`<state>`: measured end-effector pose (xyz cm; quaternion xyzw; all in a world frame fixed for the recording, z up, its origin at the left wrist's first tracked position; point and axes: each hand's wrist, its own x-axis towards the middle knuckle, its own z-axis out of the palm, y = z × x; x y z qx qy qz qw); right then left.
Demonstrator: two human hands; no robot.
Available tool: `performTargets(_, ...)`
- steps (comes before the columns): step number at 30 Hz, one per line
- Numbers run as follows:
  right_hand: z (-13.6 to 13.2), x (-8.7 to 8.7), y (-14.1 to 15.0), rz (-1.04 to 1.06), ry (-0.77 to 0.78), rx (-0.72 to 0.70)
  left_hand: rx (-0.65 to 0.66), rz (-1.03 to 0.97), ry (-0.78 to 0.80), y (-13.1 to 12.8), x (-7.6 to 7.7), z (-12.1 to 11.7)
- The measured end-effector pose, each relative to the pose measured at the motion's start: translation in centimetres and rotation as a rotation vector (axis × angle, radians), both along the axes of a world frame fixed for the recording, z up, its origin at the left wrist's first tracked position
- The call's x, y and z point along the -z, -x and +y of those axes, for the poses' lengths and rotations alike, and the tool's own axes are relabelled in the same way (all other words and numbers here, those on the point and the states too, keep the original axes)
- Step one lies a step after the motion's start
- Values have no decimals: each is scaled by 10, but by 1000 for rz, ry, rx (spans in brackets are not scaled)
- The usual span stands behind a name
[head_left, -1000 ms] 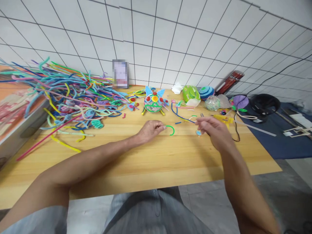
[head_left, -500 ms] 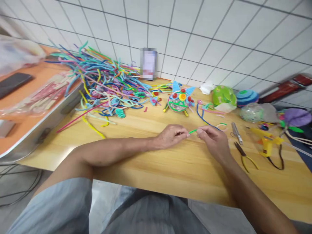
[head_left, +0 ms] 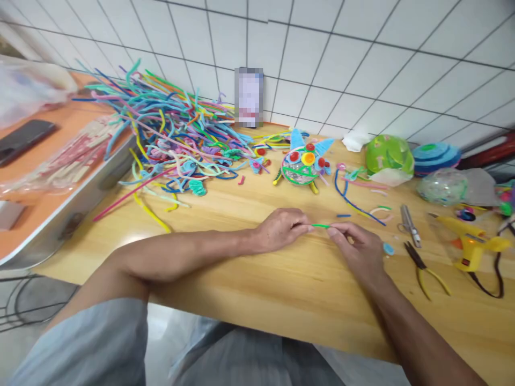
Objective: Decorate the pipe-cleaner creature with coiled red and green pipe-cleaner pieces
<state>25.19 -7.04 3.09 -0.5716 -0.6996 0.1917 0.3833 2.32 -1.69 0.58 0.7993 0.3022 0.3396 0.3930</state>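
A short green pipe cleaner (head_left: 321, 226) is stretched between my two hands, just above the wooden table (head_left: 257, 289). My left hand (head_left: 284, 229) pinches one end between thumb and finger. The other end is pinched by my right hand (head_left: 356, 244). Beyond them stands a small creature figure (head_left: 300, 170) with blue ears, red and yellow round pieces, a green-banded body and yellow-tipped legs. Right of my right hand lie a small blue disc (head_left: 388, 249), pliers (head_left: 420, 268) with yellow handles and a utility knife (head_left: 411, 226).
A large tangle of coloured pipe cleaners (head_left: 181, 134) covers the back left, beside a metal-sided tray (head_left: 88, 201). A phone (head_left: 249, 97) leans on the tiled wall. To the right are a yellow glue gun (head_left: 470, 246) with its cord, and a green ball-shaped piece (head_left: 388, 155).
My right hand has come left from near the knife and pliers and taken the free end of the green pipe cleaner. The curved piece is now nearly straight. The view has turned left.
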Motion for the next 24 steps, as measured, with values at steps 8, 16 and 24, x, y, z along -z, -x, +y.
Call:
performTargets(8, 3, 3, 1, 165, 138, 21, -122, -155, 278, 3, -11, 0)
performTargets(16, 9, 3, -2, 401, 310, 75, -216, -227, 426, 3, -15, 4)
performTargets(24, 14, -5, -8, 901, 240, 98, -179, -118, 380, 3, -9, 5)
